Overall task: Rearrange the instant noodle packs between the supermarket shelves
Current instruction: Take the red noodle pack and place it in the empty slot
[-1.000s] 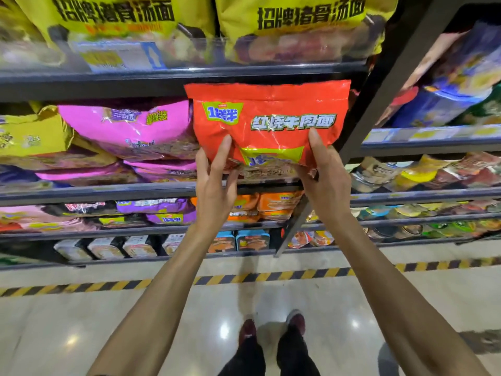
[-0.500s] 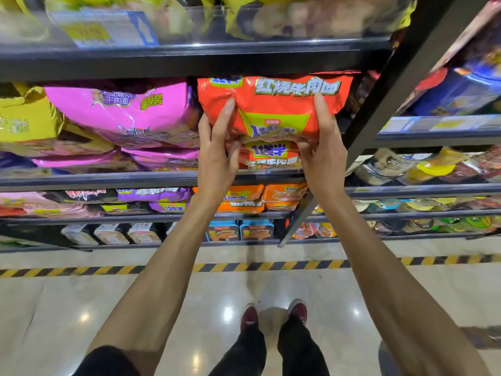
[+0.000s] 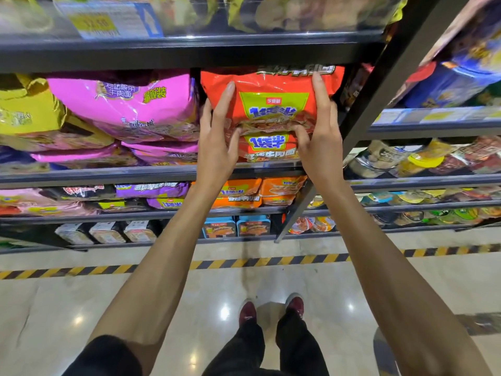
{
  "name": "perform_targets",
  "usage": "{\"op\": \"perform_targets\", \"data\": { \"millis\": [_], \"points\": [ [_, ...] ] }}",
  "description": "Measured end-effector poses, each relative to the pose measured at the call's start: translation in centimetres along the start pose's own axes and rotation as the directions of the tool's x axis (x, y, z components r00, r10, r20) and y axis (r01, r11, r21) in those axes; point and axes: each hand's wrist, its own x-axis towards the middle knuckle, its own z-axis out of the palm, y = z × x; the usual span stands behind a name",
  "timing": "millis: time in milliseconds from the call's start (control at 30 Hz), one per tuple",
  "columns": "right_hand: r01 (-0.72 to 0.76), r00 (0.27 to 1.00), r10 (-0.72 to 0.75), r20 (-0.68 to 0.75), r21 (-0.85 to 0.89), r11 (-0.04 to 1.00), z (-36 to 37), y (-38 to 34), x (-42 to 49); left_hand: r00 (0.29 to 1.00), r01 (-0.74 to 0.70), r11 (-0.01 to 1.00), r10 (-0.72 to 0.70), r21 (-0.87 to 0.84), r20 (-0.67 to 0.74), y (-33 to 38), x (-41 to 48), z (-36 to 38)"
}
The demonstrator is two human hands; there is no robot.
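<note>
An orange instant noodle pack with a green label lies inside the second shelf, on top of another orange pack. My left hand grips its left side, fingers up the front and thumb under the lower edge. My right hand grips its right side the same way. The pack's top edge is tucked under the shelf board above.
Pink packs and yellow packs fill the same shelf to the left. A black upright post stands just right of the orange packs. Lower shelves hold more orange, purple and boxed noodles. Striped tape crosses the floor.
Both hands have pushed the orange pack deeper into the shelf onto the pack below. Its printed title has slid up under the shelf board above. The camera has tilted down.
</note>
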Motion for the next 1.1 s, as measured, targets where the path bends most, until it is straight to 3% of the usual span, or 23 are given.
{"op": "perform_targets", "data": {
  "millis": [333, 600, 833, 1000, 1100],
  "points": [
    [0.057, 0.994, -0.063, -0.092, -0.06, 0.997, -0.9, 0.2, -1.9, 0.999, -0.03, 0.999, 0.03, -0.032, 0.02, 0.5, -0.2, -0.2],
    [-0.014, 1.0, 0.014, 0.019, 0.016, 1.0, -1.7, -0.4, -2.4, 0.998, 0.0, 1.0, 0.001, -0.028, 0.06, 0.9, -1.0, -0.8],
    [-0.067, 0.989, 0.08, 0.129, -0.099, 0.993, -1.5, -1.4, -1.6, 0.994, 0.072, 0.997, -0.069, -0.04, 0.081, 1.6, -0.9, -0.9],
    [-0.158, 0.961, 0.196, 0.193, -0.197, 0.968, -1.8, -1.3, 1.1, 0.99, 0.113, 0.988, -0.121, 0.103, 0.075, 2.9, 0.8, -0.5],
    [-0.17, 0.952, 0.215, 0.217, -0.208, 0.963, -1.7, -1.2, 1.2, 0.99, 0.109, 0.991, -0.116, 0.074, 0.086, 2.9, 0.9, -0.4]
  ]
}}
